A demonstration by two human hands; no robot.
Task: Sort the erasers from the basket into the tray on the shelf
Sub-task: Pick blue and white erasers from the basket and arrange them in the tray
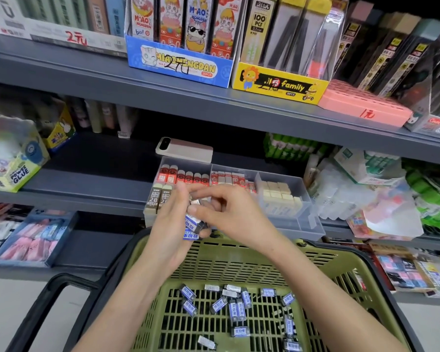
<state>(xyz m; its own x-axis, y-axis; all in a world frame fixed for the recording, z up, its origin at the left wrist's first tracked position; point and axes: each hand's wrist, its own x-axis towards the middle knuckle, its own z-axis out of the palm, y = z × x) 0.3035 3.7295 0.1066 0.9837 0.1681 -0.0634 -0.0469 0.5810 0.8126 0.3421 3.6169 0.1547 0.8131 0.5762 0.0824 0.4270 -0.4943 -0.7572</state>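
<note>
Apparently | left hand (pixel 172 224) grips erasers (pixel 192 224) | right hand (pixel 235 212) pinches one, half-hidden

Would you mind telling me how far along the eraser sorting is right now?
Done: the tray holds rows of red-sleeved erasers, 2B erasers and cream erasers. In hand: the left hand and right hand grip a few blue-labelled erasers over the basket. Left: many loose erasers on the basket floor.

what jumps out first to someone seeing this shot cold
Two hands meet mid-frame: the left hand grips a small stack of blue-labelled erasers while the right hand pinches at its top. Below them a green basket holds many more loose erasers, and just behind on the shelf sits the clear divided tray with red and cream erasers in rows.
</note>
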